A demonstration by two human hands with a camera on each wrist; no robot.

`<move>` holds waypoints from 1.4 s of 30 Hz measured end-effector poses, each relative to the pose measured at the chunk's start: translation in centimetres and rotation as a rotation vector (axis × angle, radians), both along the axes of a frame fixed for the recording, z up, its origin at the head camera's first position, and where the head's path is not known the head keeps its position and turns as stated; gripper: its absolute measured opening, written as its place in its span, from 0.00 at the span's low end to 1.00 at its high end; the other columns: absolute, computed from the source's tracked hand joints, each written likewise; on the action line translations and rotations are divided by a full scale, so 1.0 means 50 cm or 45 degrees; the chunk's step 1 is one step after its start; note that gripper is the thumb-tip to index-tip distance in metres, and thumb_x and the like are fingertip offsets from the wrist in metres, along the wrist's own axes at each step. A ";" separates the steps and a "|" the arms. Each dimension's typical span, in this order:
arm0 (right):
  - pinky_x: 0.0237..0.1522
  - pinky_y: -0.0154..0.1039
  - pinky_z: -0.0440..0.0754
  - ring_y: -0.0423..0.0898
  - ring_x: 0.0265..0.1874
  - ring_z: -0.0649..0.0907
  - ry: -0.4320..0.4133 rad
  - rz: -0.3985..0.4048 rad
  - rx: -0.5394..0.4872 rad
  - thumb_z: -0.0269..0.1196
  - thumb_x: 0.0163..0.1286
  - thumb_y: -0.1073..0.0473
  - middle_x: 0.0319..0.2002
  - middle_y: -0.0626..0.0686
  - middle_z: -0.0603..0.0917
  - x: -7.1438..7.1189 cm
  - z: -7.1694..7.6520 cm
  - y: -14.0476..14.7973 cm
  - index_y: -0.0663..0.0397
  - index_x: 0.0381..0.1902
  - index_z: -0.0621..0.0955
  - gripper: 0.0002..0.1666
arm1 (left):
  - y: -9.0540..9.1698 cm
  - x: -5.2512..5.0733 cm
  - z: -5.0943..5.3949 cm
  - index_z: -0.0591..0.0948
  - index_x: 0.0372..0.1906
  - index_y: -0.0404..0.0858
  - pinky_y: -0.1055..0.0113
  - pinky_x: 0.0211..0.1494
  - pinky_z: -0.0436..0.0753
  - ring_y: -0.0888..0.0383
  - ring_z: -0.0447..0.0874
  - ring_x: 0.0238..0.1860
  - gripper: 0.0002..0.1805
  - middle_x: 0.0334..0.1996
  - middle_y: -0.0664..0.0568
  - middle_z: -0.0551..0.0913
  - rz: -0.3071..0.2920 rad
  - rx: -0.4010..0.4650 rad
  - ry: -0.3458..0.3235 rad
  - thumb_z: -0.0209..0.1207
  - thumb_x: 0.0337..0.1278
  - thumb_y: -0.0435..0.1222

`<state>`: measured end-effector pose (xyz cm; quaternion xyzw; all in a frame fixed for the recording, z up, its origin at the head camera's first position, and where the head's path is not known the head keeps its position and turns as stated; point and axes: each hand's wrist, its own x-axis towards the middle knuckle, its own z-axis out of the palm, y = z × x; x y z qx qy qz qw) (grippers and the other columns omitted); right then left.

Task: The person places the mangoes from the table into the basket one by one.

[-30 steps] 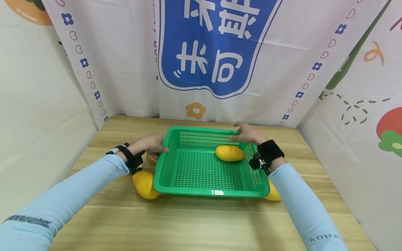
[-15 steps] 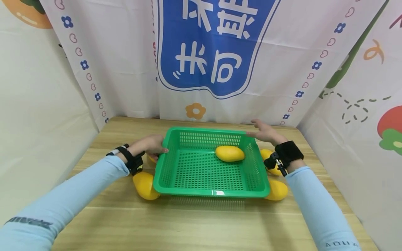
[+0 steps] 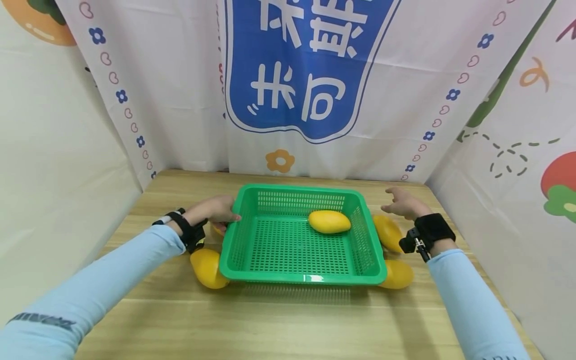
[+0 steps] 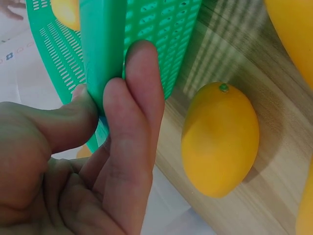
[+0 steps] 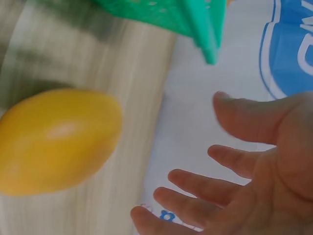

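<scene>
A green plastic basket [image 3: 303, 278] stands on the wooden table with one yellow mango [image 3: 329, 221] inside, toward its back right. My left hand [image 3: 217, 209] pinches the basket's left rim, thumb inside and fingers along the outer wall, as the left wrist view shows. My right hand [image 3: 405, 203] hovers past the basket's back right corner, fingers spread and holding nothing. Just below it lies a mango [image 3: 387, 233] beside the basket's right wall. In the right wrist view that mango [image 5: 58, 142] is apart from the fingers.
Another mango [image 3: 397, 274] lies at the basket's front right corner. At the front left corner is a mango [image 3: 209, 269]; one more mango [image 4: 220, 139] lies under the left hand. A printed white curtain [image 3: 189, 125] hangs behind the table [image 3: 252, 325].
My right hand has moved right, from above the basket's inside to beyond its right rim, uncovering the mangoes there. The left hand keeps its grip on the rim.
</scene>
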<state>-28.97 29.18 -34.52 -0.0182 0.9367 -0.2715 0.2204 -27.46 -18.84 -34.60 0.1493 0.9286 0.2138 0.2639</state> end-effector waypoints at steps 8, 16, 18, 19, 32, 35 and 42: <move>0.62 0.67 0.75 0.76 0.68 0.62 -0.116 -0.098 0.048 0.56 0.76 0.56 0.73 0.78 0.50 0.000 -0.037 0.034 0.69 0.76 0.47 0.44 | -0.003 0.000 -0.001 0.78 0.35 0.30 0.74 0.23 0.81 0.63 0.78 0.16 0.11 0.20 0.49 0.80 -0.002 -0.012 0.009 0.56 0.71 0.34; 0.53 0.61 0.82 0.75 0.65 0.66 -0.190 -0.112 0.124 0.58 0.74 0.54 0.70 0.78 0.56 0.004 -0.078 0.045 0.72 0.74 0.52 0.43 | -0.001 0.001 -0.002 0.78 0.37 0.29 0.74 0.24 0.82 0.63 0.78 0.16 0.10 0.20 0.49 0.80 0.016 0.009 -0.008 0.56 0.72 0.34; 0.51 0.60 0.83 0.73 0.64 0.68 -0.213 -0.123 0.130 0.58 0.74 0.53 0.69 0.78 0.59 0.007 -0.085 0.047 0.72 0.73 0.54 0.43 | 0.002 0.002 -0.001 0.78 0.37 0.30 0.74 0.24 0.82 0.63 0.78 0.16 0.10 0.20 0.50 0.80 0.016 0.011 -0.013 0.55 0.72 0.34; 0.51 0.59 0.83 0.72 0.63 0.69 -0.224 -0.129 0.125 0.58 0.74 0.52 0.68 0.78 0.61 0.008 -0.088 0.048 0.72 0.73 0.55 0.43 | 0.003 0.002 -0.001 0.78 0.37 0.30 0.74 0.24 0.82 0.63 0.78 0.16 0.10 0.20 0.50 0.80 0.017 0.010 -0.013 0.55 0.72 0.34; 0.53 0.53 0.83 0.60 0.51 0.80 -0.268 -0.036 0.013 0.59 0.75 0.55 0.57 0.71 0.75 0.002 -0.088 0.026 0.78 0.67 0.63 0.36 | -0.001 0.004 -0.006 0.79 0.34 0.29 0.70 0.26 0.85 0.62 0.80 0.17 0.11 0.20 0.48 0.81 0.009 0.063 0.001 0.55 0.72 0.33; 0.52 0.51 0.83 0.59 0.51 0.80 -0.274 -0.026 0.007 0.59 0.75 0.54 0.59 0.71 0.74 0.002 -0.097 0.029 0.77 0.68 0.61 0.38 | -0.001 0.002 -0.008 0.79 0.35 0.29 0.71 0.26 0.84 0.62 0.80 0.17 0.11 0.22 0.48 0.81 0.007 0.040 0.002 0.55 0.72 0.34; 0.49 0.51 0.84 0.61 0.51 0.78 -0.324 -0.093 -0.063 0.59 0.74 0.54 0.59 0.70 0.72 0.003 -0.104 0.028 0.73 0.71 0.58 0.39 | -0.003 -0.002 -0.011 0.79 0.35 0.29 0.69 0.27 0.85 0.62 0.80 0.17 0.11 0.21 0.48 0.81 0.014 0.026 0.009 0.55 0.72 0.34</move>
